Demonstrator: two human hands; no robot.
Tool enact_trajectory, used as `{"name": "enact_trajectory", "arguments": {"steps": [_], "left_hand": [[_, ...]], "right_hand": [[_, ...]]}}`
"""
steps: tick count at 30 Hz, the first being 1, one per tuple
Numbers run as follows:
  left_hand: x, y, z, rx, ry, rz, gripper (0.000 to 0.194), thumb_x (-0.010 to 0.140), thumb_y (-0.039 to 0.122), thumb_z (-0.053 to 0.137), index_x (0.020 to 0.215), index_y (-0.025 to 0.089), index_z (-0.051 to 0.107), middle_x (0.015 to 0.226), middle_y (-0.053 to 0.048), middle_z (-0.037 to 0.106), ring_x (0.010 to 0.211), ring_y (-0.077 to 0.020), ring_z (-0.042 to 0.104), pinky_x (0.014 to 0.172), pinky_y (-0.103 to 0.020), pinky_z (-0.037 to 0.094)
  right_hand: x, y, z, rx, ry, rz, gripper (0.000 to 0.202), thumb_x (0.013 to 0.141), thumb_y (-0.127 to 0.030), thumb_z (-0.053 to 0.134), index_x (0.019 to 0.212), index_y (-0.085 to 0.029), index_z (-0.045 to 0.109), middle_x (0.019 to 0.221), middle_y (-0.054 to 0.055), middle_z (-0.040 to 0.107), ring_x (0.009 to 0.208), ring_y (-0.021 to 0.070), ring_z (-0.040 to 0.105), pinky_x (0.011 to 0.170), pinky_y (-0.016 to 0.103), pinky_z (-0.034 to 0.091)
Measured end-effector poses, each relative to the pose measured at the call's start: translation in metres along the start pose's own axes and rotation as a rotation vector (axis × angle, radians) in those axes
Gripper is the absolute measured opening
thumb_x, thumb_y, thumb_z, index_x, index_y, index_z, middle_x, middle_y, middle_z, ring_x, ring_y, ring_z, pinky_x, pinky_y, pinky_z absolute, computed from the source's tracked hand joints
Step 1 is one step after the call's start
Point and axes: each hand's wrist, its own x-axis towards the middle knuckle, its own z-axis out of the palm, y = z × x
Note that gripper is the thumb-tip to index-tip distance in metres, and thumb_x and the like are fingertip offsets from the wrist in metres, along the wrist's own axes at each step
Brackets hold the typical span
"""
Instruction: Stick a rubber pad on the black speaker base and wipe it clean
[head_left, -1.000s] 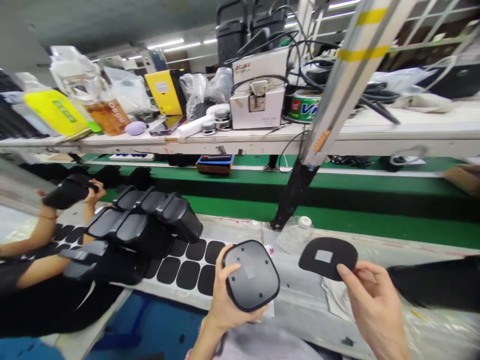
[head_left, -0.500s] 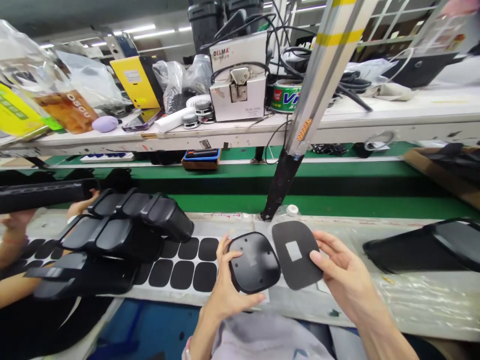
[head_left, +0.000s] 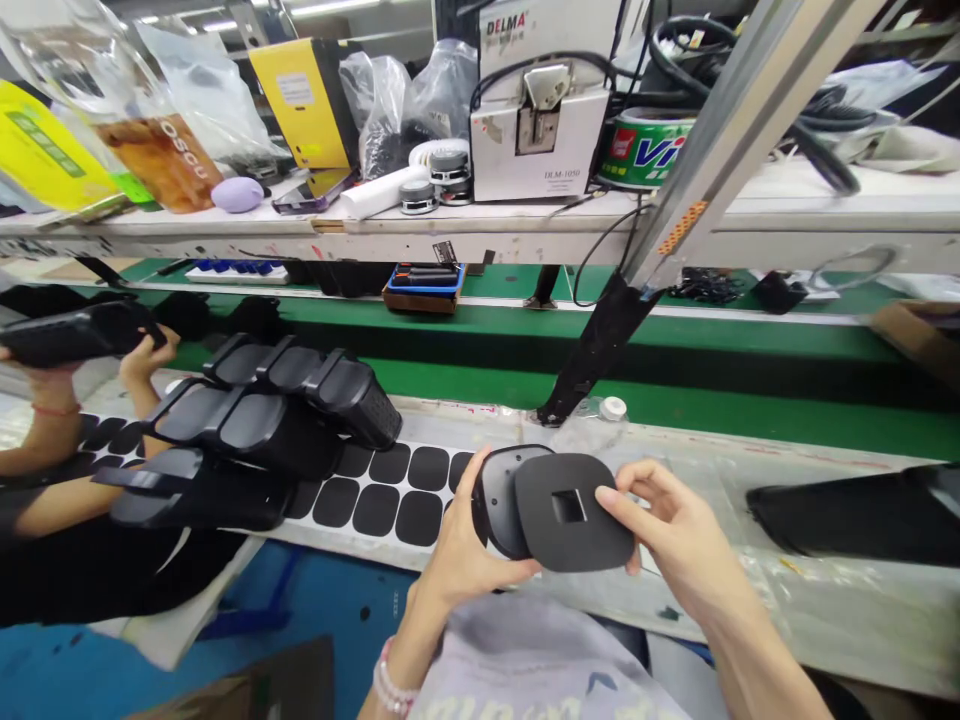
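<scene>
My left hand [head_left: 466,545] grips a black rounded-square part [head_left: 504,500] by its left side, fingers behind the rim and thumb along the bottom. Small holes show on its face. Between the thumb and fingers of my right hand [head_left: 671,525] is a thin black pad [head_left: 576,535] with a rectangular cutout near its middle. The pad overlaps the right side of the black part and hides much of it; whether the two touch, I cannot tell.
Several black housings [head_left: 277,430] stand at the left beside a sheet of black pads [head_left: 418,515]. Another person's hands [head_left: 146,355] hold a black housing. A dark post [head_left: 600,345] rises behind a clear bottle [head_left: 600,425]. Another black housing [head_left: 847,510] lies right.
The pad has moved left, from beside the black part to overlapping it. Its cutout, light before, now looks mostly dark. The camera view has shifted.
</scene>
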Motion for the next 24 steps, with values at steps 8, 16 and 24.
{"name": "enact_trajectory", "arguments": {"steps": [8,16,24], "left_hand": [[0.0,0.006,0.0,-0.016,-0.031,-0.025,0.123,0.055,0.034,0.09,0.152,0.033,0.015,0.154,-0.009,0.035,0.136,-0.0322,0.042,0.115,-0.051,0.035],[0.004,0.008,-0.001,-0.03,-0.025,-0.049,0.122,0.054,0.033,0.09,0.151,0.034,0.016,0.148,-0.006,0.045,0.129,-0.0297,0.051,0.11,-0.047,0.043],[0.006,0.005,-0.001,-0.034,-0.022,-0.003,0.122,0.054,0.034,0.09,0.151,0.037,0.016,0.153,-0.005,0.038,0.133,-0.0281,0.047,0.109,-0.044,0.044]], "right_hand": [[0.004,0.004,0.024,-0.016,0.012,0.008,0.044,0.067,-0.051,0.081,0.079,-0.018,0.054,0.076,-0.002,0.054,0.042,0.0087,0.05,0.031,0.021,0.04],[0.007,0.008,0.03,-0.017,0.045,0.014,0.048,0.062,-0.053,0.083,0.078,-0.018,0.054,0.072,-0.001,0.057,0.041,0.0093,0.05,0.032,0.021,0.04],[0.009,0.009,0.032,-0.003,0.068,0.012,0.048,0.063,-0.051,0.084,0.08,-0.018,0.054,0.071,-0.002,0.056,0.039,0.0087,0.049,0.031,0.02,0.039]]}}
